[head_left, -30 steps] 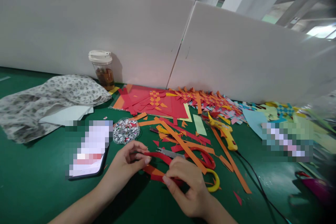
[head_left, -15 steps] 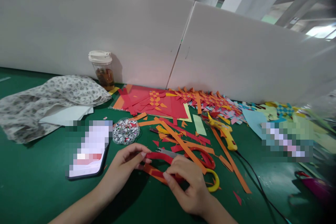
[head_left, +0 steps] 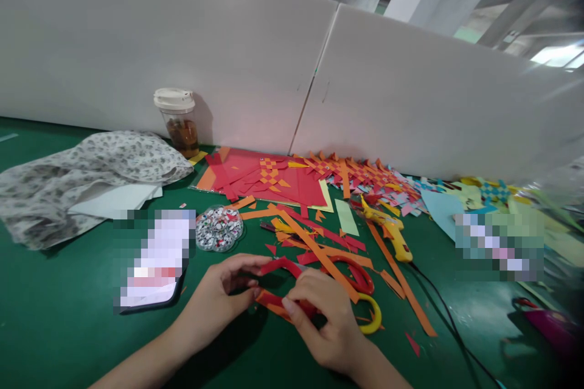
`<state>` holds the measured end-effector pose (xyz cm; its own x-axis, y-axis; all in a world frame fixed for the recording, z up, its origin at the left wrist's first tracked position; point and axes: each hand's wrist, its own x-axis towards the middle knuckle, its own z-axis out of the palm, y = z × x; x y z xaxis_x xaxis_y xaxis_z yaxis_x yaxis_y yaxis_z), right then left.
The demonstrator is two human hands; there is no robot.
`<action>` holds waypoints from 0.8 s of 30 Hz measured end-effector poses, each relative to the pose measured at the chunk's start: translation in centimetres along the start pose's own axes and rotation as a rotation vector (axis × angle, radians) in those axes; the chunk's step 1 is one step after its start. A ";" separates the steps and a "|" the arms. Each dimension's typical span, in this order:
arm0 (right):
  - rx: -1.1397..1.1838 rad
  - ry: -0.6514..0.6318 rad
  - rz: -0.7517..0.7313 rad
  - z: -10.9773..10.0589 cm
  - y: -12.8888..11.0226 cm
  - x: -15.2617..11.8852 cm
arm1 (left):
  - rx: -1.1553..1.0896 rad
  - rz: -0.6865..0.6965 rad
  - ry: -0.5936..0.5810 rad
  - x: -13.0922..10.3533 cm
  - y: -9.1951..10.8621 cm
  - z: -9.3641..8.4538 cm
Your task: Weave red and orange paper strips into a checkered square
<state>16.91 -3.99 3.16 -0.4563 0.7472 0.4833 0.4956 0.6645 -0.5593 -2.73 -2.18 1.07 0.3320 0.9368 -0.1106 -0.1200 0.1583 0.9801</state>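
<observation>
Our right hand [head_left: 325, 319] is closed on red and orange paper strips [head_left: 273, 300]; our left hand [head_left: 228, 289] touches their ends, but we cannot tell if it grips. Strips are near the scissors [head_left: 376, 316].

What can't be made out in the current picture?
All in the head view:
Phone: screen content hidden by pixelation.
Red paper strip: right end hidden behind the right hand.
Scissors: blades mostly hidden behind that strip and hand.
Purple object, near the right edge: too blurred to identify.
</observation>
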 end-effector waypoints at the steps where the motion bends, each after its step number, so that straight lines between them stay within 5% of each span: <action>1: -0.006 0.005 -0.005 0.0 0.0 0.0 | -0.001 0.002 0.001 0.0 0.0 0.0; 24: -0.031 0.010 -0.033 0.0 -0.3 0.3 | 0.008 -0.016 -0.037 -0.3 -0.1 0.4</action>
<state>16.61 -3.92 3.48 -0.4657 0.7247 0.5078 0.5033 0.6889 -0.5216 -2.43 -2.65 1.13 0.3679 0.9220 -0.1206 -0.1067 0.1707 0.9795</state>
